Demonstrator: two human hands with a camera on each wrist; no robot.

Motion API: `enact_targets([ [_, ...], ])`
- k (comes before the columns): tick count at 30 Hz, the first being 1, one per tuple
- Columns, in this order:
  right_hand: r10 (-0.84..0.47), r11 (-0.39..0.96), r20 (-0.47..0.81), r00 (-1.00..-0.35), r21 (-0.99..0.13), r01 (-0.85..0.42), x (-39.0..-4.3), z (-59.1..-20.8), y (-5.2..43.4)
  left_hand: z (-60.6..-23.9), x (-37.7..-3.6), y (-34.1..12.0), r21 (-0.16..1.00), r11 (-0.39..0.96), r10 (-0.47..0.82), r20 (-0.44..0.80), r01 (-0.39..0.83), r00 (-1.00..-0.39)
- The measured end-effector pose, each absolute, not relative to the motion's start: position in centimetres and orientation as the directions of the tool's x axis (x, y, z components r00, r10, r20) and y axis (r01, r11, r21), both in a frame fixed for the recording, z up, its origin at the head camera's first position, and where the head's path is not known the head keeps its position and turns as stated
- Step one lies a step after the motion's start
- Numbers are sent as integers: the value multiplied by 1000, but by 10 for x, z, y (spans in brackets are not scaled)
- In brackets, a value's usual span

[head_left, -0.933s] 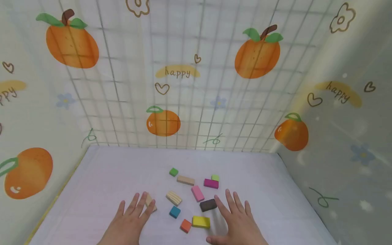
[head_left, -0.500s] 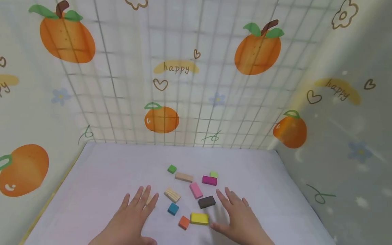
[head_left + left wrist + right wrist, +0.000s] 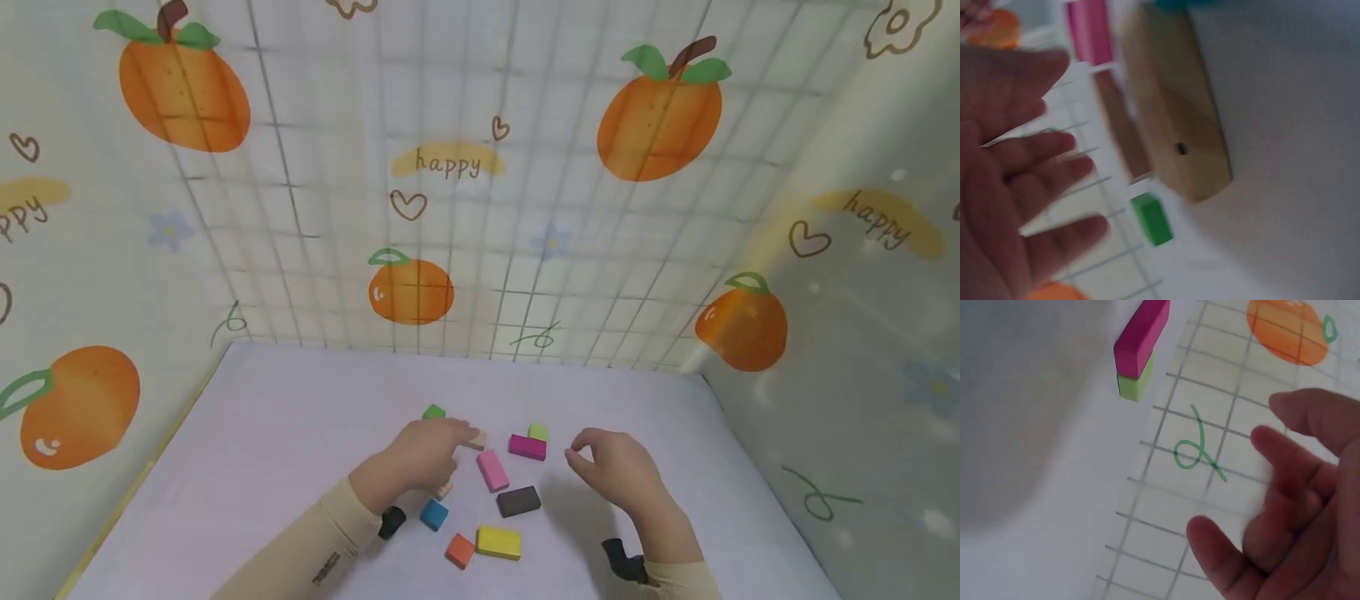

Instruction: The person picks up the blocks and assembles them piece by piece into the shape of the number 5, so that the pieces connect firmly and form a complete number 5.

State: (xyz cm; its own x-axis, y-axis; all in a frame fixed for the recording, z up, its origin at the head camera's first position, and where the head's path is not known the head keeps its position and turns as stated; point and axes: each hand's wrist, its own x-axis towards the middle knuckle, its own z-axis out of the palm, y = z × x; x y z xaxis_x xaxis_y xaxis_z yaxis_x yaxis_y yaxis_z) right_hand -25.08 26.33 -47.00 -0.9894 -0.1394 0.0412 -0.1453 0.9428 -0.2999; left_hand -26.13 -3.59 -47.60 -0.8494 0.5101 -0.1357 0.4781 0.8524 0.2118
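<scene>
My left hand (image 3: 431,452) reaches out over the scattered blocks, its fingertips at the tan wooden block (image 3: 477,438) beside the green cube (image 3: 433,411). The left wrist view shows that hand (image 3: 1016,175) with fingers spread and nothing in it, above a light wooden block (image 3: 1172,106), the tan block (image 3: 1122,131) and the green cube (image 3: 1150,219). My right hand (image 3: 611,467) hovers, loosely curled and holding nothing, just right of the magenta block (image 3: 527,447) and light green cube (image 3: 537,432). The right wrist view shows its fingers (image 3: 1291,506) and the magenta block (image 3: 1141,334).
Pink (image 3: 492,469), brown (image 3: 519,501), yellow (image 3: 498,542), orange (image 3: 460,550) and blue (image 3: 433,513) blocks lie between my hands on the pale tabletop (image 3: 300,433). Walls (image 3: 525,250) printed with oranges over a wire grid close off the back and both sides.
Both hands lifted off the table and moved forward. The left went right over the wooden blocks to the tan one. The right curled its fingers near the magenta block.
</scene>
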Motion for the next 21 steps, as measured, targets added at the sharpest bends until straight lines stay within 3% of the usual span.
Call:
enact_targets([
  [5, -117, 930, 69, -991, -342, -134, -278, -482, 260, -509, -287, -14, 113, 850, 527, -173, 515, -832],
  [9, -177, 914, 75, -981, -358, -193, -288, -507, 245, -524, -295, -12, 182, 841, 534, -124, 509, -837],
  [12, -238, 907, 68, -969, -341, -247, -290, -522, 235, -529, -295, -15, 222, 837, 527, -86, 500, -845],
  [15, -283, 905, 81, -956, -307, -294, -292, -528, 230, -529, -297, -22, 186, 848, 510, -29, 497, -860],
  [21, -228, 925, 93, -969, -291, -246, -297, -523, 230, -525, -306, -29, 126, 852, 509, 22, 507, -861],
])
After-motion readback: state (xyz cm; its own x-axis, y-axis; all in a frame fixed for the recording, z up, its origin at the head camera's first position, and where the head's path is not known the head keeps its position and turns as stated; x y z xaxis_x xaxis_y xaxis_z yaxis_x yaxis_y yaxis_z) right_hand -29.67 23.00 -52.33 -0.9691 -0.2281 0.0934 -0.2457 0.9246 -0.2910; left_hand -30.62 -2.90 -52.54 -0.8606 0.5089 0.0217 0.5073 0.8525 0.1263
